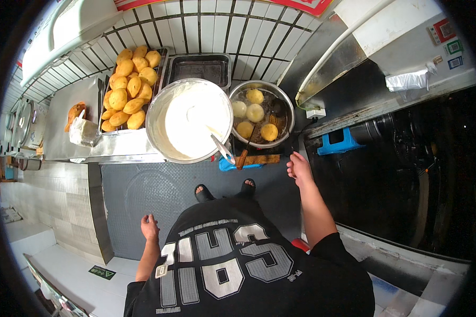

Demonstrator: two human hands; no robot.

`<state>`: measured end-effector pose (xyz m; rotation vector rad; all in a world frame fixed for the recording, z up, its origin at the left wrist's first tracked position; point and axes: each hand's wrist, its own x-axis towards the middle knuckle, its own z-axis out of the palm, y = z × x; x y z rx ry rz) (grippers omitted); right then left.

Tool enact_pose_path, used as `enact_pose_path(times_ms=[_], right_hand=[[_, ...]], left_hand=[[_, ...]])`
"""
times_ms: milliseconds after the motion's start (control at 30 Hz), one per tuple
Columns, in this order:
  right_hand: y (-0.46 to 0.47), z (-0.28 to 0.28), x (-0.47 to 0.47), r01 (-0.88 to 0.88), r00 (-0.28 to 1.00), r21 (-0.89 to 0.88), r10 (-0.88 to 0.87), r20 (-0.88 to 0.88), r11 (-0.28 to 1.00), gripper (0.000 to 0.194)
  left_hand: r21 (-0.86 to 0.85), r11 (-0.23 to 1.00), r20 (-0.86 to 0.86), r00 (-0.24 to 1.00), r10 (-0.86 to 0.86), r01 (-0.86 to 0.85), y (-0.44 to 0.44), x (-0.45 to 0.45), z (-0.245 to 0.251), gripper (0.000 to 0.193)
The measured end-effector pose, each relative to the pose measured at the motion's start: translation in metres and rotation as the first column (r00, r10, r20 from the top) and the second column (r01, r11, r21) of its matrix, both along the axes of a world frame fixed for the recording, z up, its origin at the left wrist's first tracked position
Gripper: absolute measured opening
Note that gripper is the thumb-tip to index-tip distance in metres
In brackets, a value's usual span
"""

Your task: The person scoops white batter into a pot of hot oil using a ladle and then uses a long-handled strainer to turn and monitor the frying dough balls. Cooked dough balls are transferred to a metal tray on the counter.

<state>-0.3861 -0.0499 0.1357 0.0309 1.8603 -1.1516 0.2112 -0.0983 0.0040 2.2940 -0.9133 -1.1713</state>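
Note:
A round metal pan of hot oil [261, 115] holds several frying cakes, some pale, some golden. My right hand [298, 166] is curled just below the pan's right side, near a dark thin handle; whether its fingers grip it is unclear. My left hand [150, 228] hangs beside my body over the floor, fingers partly curled, holding nothing visible. A skimmer or ladle with a wooden handle [242, 159] leans out of the pan. Left of the pan stands a large bowl of white batter [189, 119], with a light-coloured utensil handle [223, 149] over its rim.
Fried golden cakes [129, 89] fill a rack at the left. A dark rectangular metal tray [199, 69] lies behind the bowl. A plastic bag [83, 130] sits on the steel counter [59, 115]. A blue plastic stool [339, 142] stands at the right; a pale hose [329, 55] runs above.

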Motion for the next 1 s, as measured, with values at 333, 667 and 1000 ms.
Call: enact_pose_path(times_ms=[333, 667, 1000], right_hand=[[0.007, 0.02, 0.022, 0.112, 0.972, -0.26, -0.052, 0.229, 0.959, 0.044], [0.01, -0.007, -0.008, -0.091, 0.988, 0.009, 0.092, -0.127, 0.996, 0.051], [0.017, 0.002, -0.039, 0.125, 0.918, -0.282, -0.003, 0.396, 0.951, 0.045]], left_hand=[[-0.018, 0.999, 0.058, 0.998, -0.036, 0.037, -0.024, 0.033, 0.002, 0.048], [-0.039, 0.99, -0.019, 0.991, -0.133, 0.133, -0.002, -0.063, 0.019, 0.046], [-0.037, 0.987, -0.02, 0.987, -0.157, 0.156, 0.024, -0.09, 0.036, 0.048]])
